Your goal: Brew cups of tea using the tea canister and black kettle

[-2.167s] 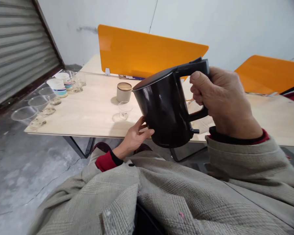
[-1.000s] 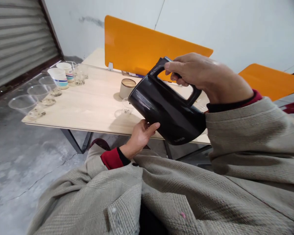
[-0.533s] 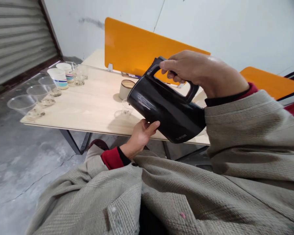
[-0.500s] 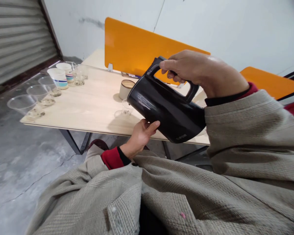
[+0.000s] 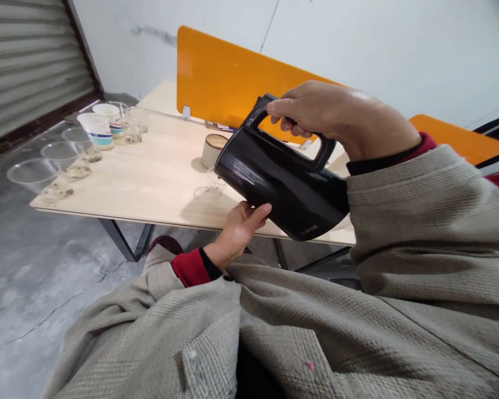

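Note:
A black electric kettle (image 5: 280, 180) is tilted, its spout end lowered to the left above the table. My right hand (image 5: 311, 111) is wrapped round its handle from above. Against the lower side of the kettle rests my left hand (image 5: 238, 230), thumb along the body and the other fingers partly hidden beneath it. A clear plastic cup (image 5: 214, 184) stands under the spout end, partly covered by the kettle. Whether water is flowing cannot be made out. Just behind that cup is a beige round canister (image 5: 212, 152) with a brown rim.
Along the left of the wooden table (image 5: 158, 166) stand several clear plastic cups (image 5: 37, 174) with dark bits in the bottom. Two printed paper cups (image 5: 97, 132) are among them. An orange divider panel (image 5: 241, 77) rises along the back, before a white wall.
The view has shifted slightly, and the table's left side sits a little further left. Both hands keep their hold on the kettle, which stays tilted almost the same.

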The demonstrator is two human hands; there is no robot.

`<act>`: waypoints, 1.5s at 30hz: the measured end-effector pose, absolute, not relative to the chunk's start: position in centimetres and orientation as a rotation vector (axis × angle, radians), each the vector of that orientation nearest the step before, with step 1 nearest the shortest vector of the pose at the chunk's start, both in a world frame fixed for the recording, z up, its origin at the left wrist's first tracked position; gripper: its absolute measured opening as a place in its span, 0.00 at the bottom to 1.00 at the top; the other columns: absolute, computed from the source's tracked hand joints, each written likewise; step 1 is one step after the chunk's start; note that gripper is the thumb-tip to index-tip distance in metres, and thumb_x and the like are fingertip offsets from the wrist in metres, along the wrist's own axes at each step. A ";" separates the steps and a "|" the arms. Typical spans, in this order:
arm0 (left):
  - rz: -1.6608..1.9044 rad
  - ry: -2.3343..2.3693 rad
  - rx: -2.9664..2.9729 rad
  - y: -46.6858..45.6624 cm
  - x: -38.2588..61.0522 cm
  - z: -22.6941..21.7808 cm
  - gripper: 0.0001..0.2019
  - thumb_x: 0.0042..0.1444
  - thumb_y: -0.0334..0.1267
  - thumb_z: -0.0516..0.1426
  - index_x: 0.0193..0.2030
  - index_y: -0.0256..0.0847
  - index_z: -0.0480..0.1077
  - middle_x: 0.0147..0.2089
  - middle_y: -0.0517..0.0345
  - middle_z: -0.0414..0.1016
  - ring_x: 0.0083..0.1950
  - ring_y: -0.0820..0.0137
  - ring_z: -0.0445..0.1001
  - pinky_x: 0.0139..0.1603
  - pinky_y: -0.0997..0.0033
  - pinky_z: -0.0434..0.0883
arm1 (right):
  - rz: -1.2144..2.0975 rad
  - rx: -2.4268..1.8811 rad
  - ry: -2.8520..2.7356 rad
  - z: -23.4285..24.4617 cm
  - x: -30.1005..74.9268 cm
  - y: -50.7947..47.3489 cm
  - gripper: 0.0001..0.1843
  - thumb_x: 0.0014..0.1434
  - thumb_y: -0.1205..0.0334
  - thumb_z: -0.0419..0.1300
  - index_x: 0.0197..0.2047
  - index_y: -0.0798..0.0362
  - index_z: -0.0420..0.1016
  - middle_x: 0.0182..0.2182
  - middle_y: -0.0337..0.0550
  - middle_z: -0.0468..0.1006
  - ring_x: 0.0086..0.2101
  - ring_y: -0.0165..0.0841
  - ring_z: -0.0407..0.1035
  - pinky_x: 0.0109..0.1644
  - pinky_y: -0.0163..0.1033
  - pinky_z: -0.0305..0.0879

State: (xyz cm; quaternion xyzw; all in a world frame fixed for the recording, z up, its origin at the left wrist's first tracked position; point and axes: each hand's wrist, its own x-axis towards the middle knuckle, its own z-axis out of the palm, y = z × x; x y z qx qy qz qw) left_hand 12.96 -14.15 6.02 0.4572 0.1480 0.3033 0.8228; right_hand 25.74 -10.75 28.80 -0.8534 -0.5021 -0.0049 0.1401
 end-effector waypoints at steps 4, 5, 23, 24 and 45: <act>0.665 0.358 0.979 -14.1 12.9 6.1 0.26 0.52 0.61 0.71 0.40 0.41 0.70 0.37 0.60 0.74 0.42 0.71 0.73 0.48 0.66 0.73 | -0.007 -2.426 -1.436 28.8 25.9 -10.8 0.17 0.73 0.63 0.59 0.31 0.58 0.77 0.17 0.31 0.67 0.20 0.21 0.60 0.34 0.35 0.54; 0.665 0.364 0.985 -14.1 12.9 6.1 0.26 0.53 0.61 0.71 0.41 0.41 0.71 0.37 0.60 0.74 0.42 0.71 0.74 0.48 0.66 0.73 | 0.003 -2.403 -1.433 28.7 26.1 -10.8 0.18 0.73 0.63 0.60 0.30 0.58 0.77 0.16 0.30 0.66 0.19 0.21 0.59 0.32 0.34 0.53; 0.862 0.344 1.293 -12.7 14.0 4.6 0.35 0.56 0.59 0.71 0.62 0.38 0.71 0.58 0.40 0.82 0.56 0.56 0.82 0.59 0.54 0.79 | 0.095 -1.677 -1.040 24.8 28.0 -19.6 0.16 0.69 0.70 0.57 0.28 0.53 0.71 0.20 0.32 0.66 0.18 0.20 0.57 0.18 0.28 0.48; 0.869 0.340 1.321 -12.5 13.8 4.7 0.36 0.57 0.59 0.70 0.64 0.39 0.71 0.61 0.40 0.81 0.58 0.56 0.82 0.60 0.53 0.79 | 0.092 -1.620 -0.998 24.5 28.2 -19.7 0.17 0.70 0.70 0.56 0.27 0.53 0.71 0.20 0.32 0.65 0.18 0.20 0.57 0.18 0.28 0.47; 1.343 1.142 1.763 0.9 3.7 1.2 0.21 0.63 0.48 0.61 0.58 0.39 0.76 0.60 0.43 0.82 0.62 0.57 0.81 0.64 0.52 0.80 | -0.160 -1.262 -0.658 13.4 40.6 -7.0 0.25 0.73 0.36 0.48 0.29 0.41 0.52 0.20 0.25 0.52 0.21 0.29 0.49 0.24 0.38 0.49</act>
